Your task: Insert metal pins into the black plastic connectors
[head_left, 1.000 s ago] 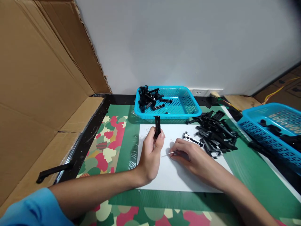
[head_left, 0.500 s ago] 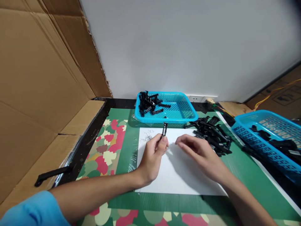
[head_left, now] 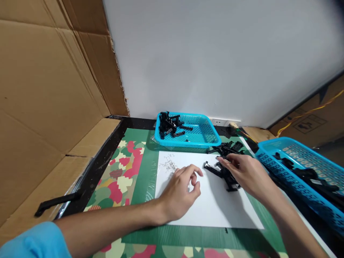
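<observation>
My left hand rests over the white sheet, fingers curled and thumb apart, with nothing visible between them. Beside its fingertips lie many tiny thin metal pieces, perhaps springs, on the sheet. At the pile of black plastic parts, my right hand has thumb and index finger pinched together at a part; the palm hides much of the pile. One long slim black part sticks out leftward from the pile onto the paper.
A blue basket with several black parts stands at the back by the wall. Another blue basket holding black parts is at the right. Cardboard walls the left side, with a black handle-like bar near it.
The black part that was upright in my left hand is no longer seen there, and those fingers have loosened. My right hand has moved right to the pile, and some parts now lie farther onto the sheet.
</observation>
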`<action>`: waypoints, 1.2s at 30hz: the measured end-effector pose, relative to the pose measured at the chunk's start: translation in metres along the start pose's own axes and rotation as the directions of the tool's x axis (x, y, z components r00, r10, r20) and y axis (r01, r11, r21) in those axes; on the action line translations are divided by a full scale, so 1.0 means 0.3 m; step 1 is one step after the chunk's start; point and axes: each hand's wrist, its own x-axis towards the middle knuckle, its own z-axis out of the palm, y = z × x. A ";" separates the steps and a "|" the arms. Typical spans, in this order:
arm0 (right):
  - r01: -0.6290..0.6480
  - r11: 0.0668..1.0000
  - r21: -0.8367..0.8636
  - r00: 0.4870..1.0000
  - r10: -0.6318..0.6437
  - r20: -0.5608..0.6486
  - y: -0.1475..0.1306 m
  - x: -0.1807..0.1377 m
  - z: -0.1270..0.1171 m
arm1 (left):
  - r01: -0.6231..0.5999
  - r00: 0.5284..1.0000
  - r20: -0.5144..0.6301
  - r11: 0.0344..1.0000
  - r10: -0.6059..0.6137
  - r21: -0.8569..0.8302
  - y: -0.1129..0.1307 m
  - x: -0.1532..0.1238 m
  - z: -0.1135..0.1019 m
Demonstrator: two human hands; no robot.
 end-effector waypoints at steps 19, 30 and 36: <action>0.406 0.826 -0.392 0.888 -0.255 0.383 -0.275 0.608 0.182 | 0.015 0.999 -0.032 0.992 -0.020 -0.128 0.008 0.001 -0.001; 0.450 0.887 -0.108 0.700 -0.275 0.659 -0.215 0.264 -0.227 | -0.041 0.975 -0.224 0.983 -0.001 -0.181 -0.022 -0.011 0.004; 0.348 0.928 0.133 0.595 -0.328 0.734 -0.223 0.093 -0.198 | -0.240 0.945 0.245 0.969 0.217 0.066 0.002 -0.027 -0.002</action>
